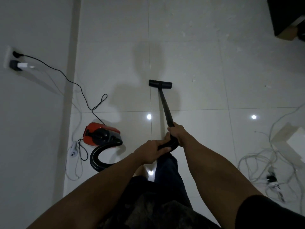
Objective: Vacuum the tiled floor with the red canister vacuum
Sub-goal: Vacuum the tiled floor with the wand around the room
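Wand (165, 106) is held two-handed, nothing fancy. Right hand (177, 133) is wrapped shut around the top of the tube, and left hand (151, 152) is clamped on the curved handle just behind it, so right is the nearer one to the business end. Fingers (168, 149) of the left can be seen curled over the black grip.

Nozzle (160, 83) is flat on the floor (214, 63), well out ahead of both hands and slightly left of them. The long axis runs straight away from the body, nearly parallel to the grout line beside it, with the head set crosswise to that. So the next stroke would probably be a push or pull along that same line, with the right hand steering.

Vacuum (100, 134) is parked low left by the wall, its hose (97, 158) looped back toward the handle, and its cord (74, 83) is plugged in at the socket.

White specks can be made out on the tiles further out to the right, so that patch looks not yet done. A tangle of white cables (264, 162) sits on the right and could get snagged.
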